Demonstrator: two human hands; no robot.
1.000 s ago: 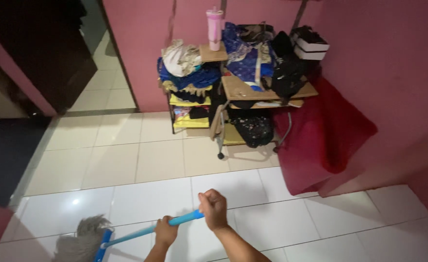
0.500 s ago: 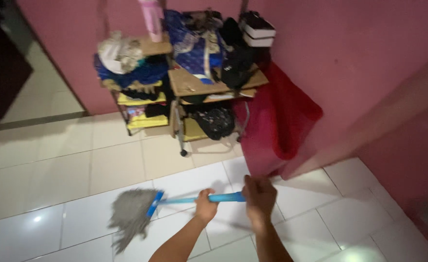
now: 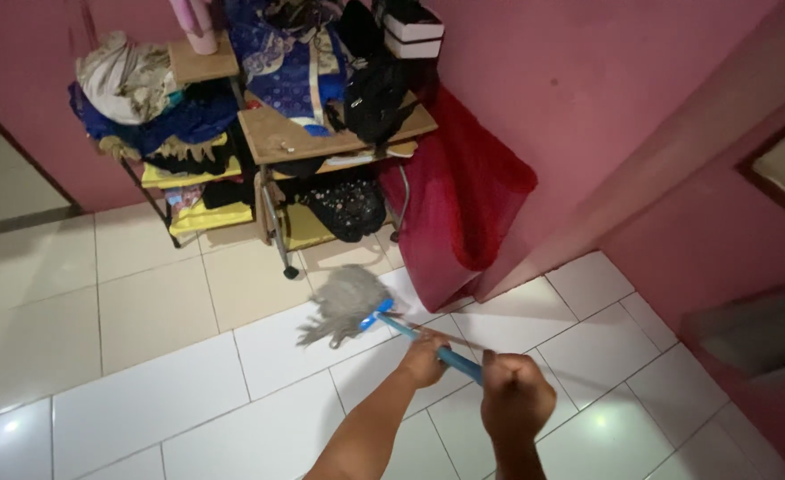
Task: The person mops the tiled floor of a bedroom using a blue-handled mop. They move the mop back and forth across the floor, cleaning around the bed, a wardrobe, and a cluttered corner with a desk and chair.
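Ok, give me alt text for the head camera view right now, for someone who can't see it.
Two bare hands, left hand ahead of right hand, grip a blue-handled mop whose grey string head lies on the white tiled floor. Just beyond it stand a cluttered wheeled shelf rack and a red cloth hanging against the pink wall.

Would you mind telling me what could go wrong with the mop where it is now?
The grey mop head lies close to the rack's wheeled leg, so it might catch there. It is also near the hanging red cloth, which could get wet. Both the left hand and right hand grip the blue handle.
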